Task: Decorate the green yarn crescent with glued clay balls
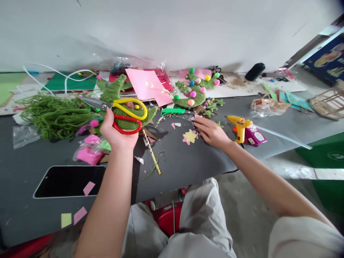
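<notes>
Scissors [130, 109] with one yellow and one red handle lie in my left hand [118, 134], their blades pointing left and its thumb against them. My right hand [211, 132] rests low on the grey table, fingers stretched toward small pink paper scraps. Just left of it lies a yellow paper flower [190, 136] on a pink one. A green cutter [173, 111] sits beyond the fingertips. Behind it is a green yarn-wrapped shape [197, 97] with coloured pompoms. Whether anything is under my right fingertips is hidden.
Green yarn [57, 114] is heaped at the left, above a dark phone [71, 181]. A yellow glue gun [240, 128] stands by a purple box [254, 136] at the right. Pink paper [147, 84] lies at the back. A pencil [152, 152] lies near the middle.
</notes>
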`<state>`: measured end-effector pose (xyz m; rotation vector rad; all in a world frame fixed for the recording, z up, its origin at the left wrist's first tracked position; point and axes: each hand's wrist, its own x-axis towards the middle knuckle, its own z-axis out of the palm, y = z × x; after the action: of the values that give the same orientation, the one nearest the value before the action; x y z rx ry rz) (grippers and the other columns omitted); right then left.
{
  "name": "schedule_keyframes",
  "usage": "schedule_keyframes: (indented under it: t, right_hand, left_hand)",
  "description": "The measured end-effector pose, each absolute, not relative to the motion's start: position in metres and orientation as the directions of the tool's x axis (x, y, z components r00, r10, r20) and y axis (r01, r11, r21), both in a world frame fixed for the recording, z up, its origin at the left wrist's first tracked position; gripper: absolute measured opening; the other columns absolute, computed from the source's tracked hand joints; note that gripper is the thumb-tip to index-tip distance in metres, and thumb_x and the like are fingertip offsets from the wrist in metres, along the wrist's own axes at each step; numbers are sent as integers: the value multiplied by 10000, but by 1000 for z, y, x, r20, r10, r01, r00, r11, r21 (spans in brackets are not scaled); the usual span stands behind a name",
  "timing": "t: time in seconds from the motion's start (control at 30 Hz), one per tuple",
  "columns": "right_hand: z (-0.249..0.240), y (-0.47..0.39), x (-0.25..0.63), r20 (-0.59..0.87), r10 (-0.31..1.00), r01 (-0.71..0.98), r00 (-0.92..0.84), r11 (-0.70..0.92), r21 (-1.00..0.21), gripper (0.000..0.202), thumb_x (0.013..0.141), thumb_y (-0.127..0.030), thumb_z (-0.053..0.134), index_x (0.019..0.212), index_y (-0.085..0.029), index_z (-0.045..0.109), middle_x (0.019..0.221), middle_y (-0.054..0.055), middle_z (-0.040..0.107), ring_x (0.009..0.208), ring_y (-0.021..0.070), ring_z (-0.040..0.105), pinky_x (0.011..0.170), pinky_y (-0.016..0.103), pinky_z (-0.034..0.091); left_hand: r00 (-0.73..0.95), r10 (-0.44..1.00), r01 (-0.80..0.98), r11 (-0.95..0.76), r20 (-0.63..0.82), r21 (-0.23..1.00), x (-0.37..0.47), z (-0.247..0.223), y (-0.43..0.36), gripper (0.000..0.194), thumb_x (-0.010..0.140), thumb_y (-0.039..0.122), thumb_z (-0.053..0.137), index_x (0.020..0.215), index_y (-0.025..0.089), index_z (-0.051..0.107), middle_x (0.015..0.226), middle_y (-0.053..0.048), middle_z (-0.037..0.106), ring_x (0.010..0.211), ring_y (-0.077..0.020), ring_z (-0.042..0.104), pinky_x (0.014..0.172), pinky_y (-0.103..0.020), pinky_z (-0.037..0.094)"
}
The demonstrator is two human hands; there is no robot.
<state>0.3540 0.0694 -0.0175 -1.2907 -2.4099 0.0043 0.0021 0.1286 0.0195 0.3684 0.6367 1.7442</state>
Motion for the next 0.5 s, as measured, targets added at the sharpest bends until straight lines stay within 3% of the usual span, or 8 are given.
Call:
schedule_keyframes:
  t: [0.1, 0.17, 0.27, 0.33, 0.43, 0.5]
  right_hand:
    - [-6, 60, 349, 564, 757, 838, -328, 509, -196, 357, 1009, -156, 559, 1307, -204, 750, 1334, 165, 757, 1286, 345, 697, 1095, 581, 568]
    - [0, 36, 326, 585, 729, 795, -356, 565, -220, 342, 1003, -169, 604, 1317, -209, 736, 1306, 169, 760, 1276, 335, 700, 1084, 563, 578]
    - [1, 7, 296, 339, 660, 586, -671, 752, -302, 524, 1025, -306, 650, 1534, -203, 588, 1566, 176, 615, 1501, 317, 554, 1202, 513, 525]
    - [-5, 6, 297, 198, 616, 545, -763, 776, -317, 643, 1036, -451, 637, 1599, -163, 518, 1669, 182, 504, 1591, 345, 435, 1284, 561, 428]
    - [-14, 28, 332, 138, 801, 739, -583, 593, -320, 522, 1082, -427, 536, 1533, -170, 602, 1650, 179, 527, 1544, 344, 506, 1260, 565, 463]
    - [-13, 42, 357, 239, 901, 842, -362, 426, -329, 457, 1097, -368, 486, 1460, -156, 664, 1581, 199, 599, 1488, 356, 573, 1228, 588, 494]
  left_hand:
    - [-261, 961, -817, -169, -93, 551, 3, 23, 127, 323, 1033, 418, 528, 823, 242, 700, 940, -60, 820, 934, -211, 791, 916, -363, 652]
    - [-259, 962, -819, -170, -90, 548, 2, 23, 127, 320, 1037, 408, 524, 823, 250, 703, 929, -56, 821, 916, -207, 789, 897, -363, 657]
    - [-262, 962, -809, -177, -75, 560, 0, 21, 128, 313, 1035, 403, 518, 832, 271, 715, 932, -54, 822, 930, -214, 789, 906, -382, 656]
    - [-272, 960, -803, -189, -65, 565, -2, 21, 128, 288, 1029, 401, 526, 860, 282, 728, 940, -46, 825, 957, -224, 790, 940, -403, 648]
    - [-279, 959, -807, -204, -53, 555, -5, 22, 128, 276, 1030, 416, 531, 904, 282, 736, 969, -47, 826, 1030, -236, 786, 992, -410, 631]
    - [-276, 959, -819, -200, -64, 537, -8, 22, 129, 292, 1041, 423, 513, 915, 281, 734, 990, -47, 824, 1061, -232, 780, 1010, -407, 623]
